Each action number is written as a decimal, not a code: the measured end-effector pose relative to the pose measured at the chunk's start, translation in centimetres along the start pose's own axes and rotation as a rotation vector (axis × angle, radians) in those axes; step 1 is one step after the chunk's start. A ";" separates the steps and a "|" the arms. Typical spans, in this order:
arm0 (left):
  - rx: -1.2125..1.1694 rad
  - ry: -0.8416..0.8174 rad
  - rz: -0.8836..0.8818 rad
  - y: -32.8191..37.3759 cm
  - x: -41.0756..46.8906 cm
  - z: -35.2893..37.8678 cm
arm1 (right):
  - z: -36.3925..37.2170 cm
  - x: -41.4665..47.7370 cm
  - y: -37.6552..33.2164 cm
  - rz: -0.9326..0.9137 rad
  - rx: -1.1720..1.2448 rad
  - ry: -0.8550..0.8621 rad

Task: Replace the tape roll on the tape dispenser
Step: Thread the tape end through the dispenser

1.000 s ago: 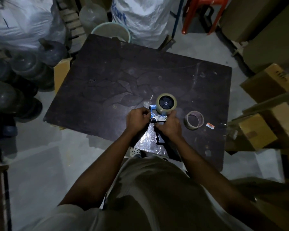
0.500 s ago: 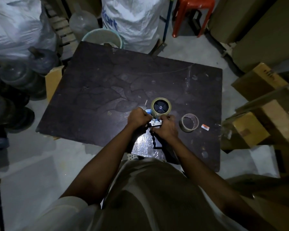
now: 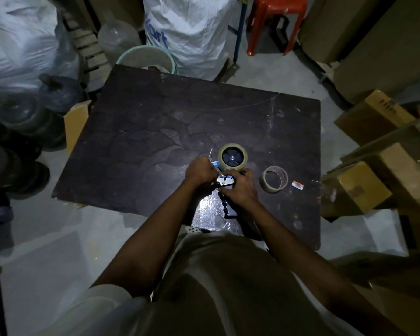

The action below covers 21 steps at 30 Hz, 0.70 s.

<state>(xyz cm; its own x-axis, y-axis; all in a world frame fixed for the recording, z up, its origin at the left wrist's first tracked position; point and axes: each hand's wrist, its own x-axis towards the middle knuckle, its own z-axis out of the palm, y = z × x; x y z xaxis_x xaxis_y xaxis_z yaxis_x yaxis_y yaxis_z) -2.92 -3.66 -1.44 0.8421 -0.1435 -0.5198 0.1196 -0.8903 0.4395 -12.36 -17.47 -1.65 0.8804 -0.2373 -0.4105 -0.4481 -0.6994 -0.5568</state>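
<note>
A hand-held tape dispenser [image 3: 224,183] lies on the dark table [image 3: 155,132], with a full tan tape roll [image 3: 232,158] seated on its dark hub. My left hand [image 3: 200,171] is closed on the dispenser's left front, beside the roll; a thin strip of tape sticks up past its fingers. Over the metal plate and upper handle, my right hand [image 3: 240,187] grips the dispenser. The black handle [image 3: 228,210] pokes out below that hand. An almost empty tape core [image 3: 274,179] lies on the table to the right, apart from both hands.
A small orange-and-white scrap [image 3: 297,185] lies right of the core. Cardboard boxes [image 3: 364,187] crowd the table's right side. Dark water jugs [image 3: 17,141] stand on the left. A bucket [image 3: 147,60], white sacks [image 3: 192,32] and a red stool [image 3: 277,23] sit behind.
The view has shifted slightly. Both hands stay on the dispenser, and the left hand has closed in nearer the roll.
</note>
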 end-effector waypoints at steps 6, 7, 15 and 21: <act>0.221 0.097 0.212 -0.3 -1.0 -0.2 | 0.3 0.0 0.1 0.004 0.023 0.018; 0.272 0.112 0.260 -0.5 -1.1 -0.2 | 0.4 -0.2 0.0 0.002 0.034 0.032; 0.487 0.194 0.470 -1.8 -2.7 0.0 | 1.2 -0.6 -0.1 0.065 0.076 0.098; 0.409 0.186 0.611 -3.8 -3.2 -0.6 | 1.6 -0.6 0.2 0.042 -0.002 0.104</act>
<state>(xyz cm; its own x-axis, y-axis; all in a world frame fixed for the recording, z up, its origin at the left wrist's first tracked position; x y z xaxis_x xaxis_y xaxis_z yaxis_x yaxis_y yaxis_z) -5.73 0.47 -1.02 0.7750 -0.6199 -0.1228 -0.5709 -0.7701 0.2845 -13.20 -16.40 -2.66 0.8724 -0.3346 -0.3563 -0.4844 -0.6887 -0.5395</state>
